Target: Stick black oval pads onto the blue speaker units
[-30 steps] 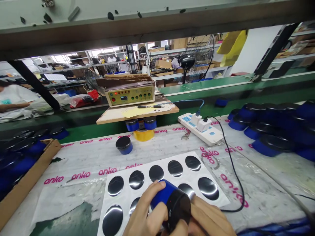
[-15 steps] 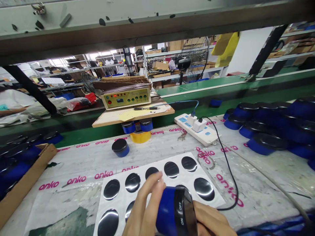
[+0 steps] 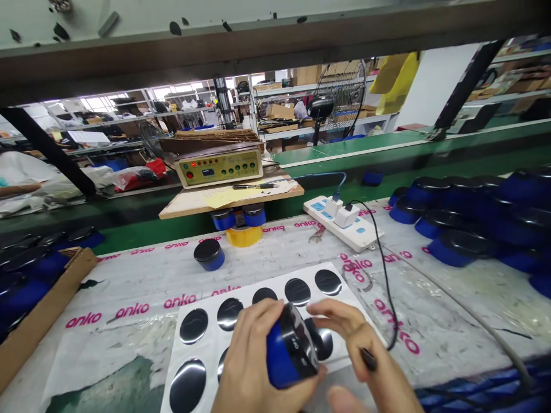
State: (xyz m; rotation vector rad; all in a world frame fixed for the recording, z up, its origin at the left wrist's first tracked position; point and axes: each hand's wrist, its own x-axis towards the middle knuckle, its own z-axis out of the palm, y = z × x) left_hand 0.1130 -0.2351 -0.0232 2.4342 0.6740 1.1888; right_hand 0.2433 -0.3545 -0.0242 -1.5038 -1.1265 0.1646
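My left hand (image 3: 253, 355) is wrapped around a blue round device (image 3: 282, 355) with a glossy black top and small white lettering on its rim. The device is tilted, its black face turned to the right. Just right of it, my right hand (image 3: 357, 344) is apart from the face, index finger bent toward it. A slim dark object (image 3: 368, 359) pokes out between the fingers of that hand; most of it is hidden. Beneath both hands lies a white sheet (image 3: 210, 351) bearing rows of glossy black round stickers (image 3: 193, 326).
Another blue device (image 3: 209, 254) stands behind the sheet. A power strip (image 3: 340, 223) with a black cable lies right of centre. Many blue devices (image 3: 460, 248) crowd the right; more fill a cardboard box (image 3: 51, 310) at left. A control box (image 3: 219, 169) sits on a wooden shelf (image 3: 181, 207).
My right hand has come off the device and moved slightly right, showing the dark object in its fingers. The device has tilted and shifted left in my left hand.
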